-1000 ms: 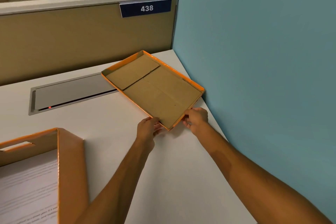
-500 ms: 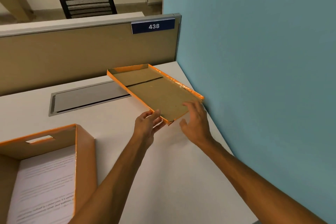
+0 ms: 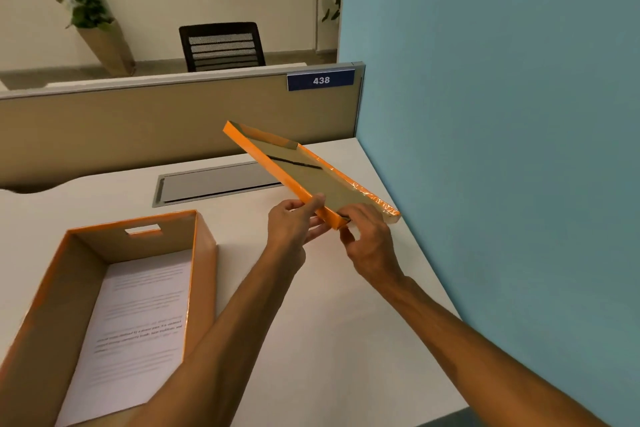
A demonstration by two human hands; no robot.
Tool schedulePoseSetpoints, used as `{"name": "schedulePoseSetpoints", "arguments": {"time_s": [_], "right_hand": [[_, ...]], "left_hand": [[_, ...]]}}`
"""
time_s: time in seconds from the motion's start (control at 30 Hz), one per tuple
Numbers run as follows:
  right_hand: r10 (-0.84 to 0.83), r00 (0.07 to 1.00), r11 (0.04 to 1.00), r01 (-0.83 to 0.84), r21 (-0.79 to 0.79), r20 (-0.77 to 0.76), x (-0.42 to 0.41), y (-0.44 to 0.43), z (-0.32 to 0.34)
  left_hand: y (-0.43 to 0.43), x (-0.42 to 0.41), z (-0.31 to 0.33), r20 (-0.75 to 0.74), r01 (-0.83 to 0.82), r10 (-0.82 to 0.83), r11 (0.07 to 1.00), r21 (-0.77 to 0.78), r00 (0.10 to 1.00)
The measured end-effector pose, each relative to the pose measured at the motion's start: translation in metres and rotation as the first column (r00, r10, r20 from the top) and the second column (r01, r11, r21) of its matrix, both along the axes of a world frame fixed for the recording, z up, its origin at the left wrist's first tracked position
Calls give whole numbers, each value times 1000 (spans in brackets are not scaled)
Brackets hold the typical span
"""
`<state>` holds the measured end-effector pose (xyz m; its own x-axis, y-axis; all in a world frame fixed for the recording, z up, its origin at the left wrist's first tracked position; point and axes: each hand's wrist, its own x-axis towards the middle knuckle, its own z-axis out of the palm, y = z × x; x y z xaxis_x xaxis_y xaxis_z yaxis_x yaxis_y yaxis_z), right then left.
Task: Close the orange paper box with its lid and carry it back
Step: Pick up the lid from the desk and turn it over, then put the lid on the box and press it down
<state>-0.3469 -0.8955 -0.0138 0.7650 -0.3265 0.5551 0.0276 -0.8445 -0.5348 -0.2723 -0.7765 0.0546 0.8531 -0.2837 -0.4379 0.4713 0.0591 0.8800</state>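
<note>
Lid (image 3: 304, 173) hangs tilted above the surface (image 3: 311, 305) near its far right corner, the left hand (image 3: 291, 224) and right hand (image 3: 369, 236) pinching its near end with their fingers. Open box (image 3: 204, 274), with paper (image 3: 138, 322) inside, sits at the near left edge.

Both hands, left hand (image 3: 291, 222) and right hand (image 3: 369, 236), gripping tilted lid (image 3: 304, 173) above desk (image 3: 311, 288), open orange box (image 3: 204, 274) left

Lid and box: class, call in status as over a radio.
Left hand and right hand grip lid near corner, tilted, hollow side up. Box open, paper inside. Path clear.
</note>
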Motion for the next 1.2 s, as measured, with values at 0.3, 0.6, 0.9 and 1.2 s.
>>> {"name": "schedulePoseSetpoints", "arguments": {"time_s": [0.3, 0.6, 0.9, 1.2], "right_hand": [[-87, 990, 806, 3, 592, 114, -61, 44, 51], [-30, 964, 130, -259, 957, 265, -98, 57, 84], [25, 970, -112, -237, 965, 241, -93, 80, 89], [96, 993, -12, -65, 998, 66, -79, 173, 85]], "left_hand": [[43, -67, 44, 283, 71, -93, 994, 87, 955], [125, -91, -15, 40, 176, -180, 981, 83, 983], [169, -79, -23, 14, 31, -31, 999, -28, 999], [300, -45, -3, 167, -51, 23, 984, 170, 986]]}}
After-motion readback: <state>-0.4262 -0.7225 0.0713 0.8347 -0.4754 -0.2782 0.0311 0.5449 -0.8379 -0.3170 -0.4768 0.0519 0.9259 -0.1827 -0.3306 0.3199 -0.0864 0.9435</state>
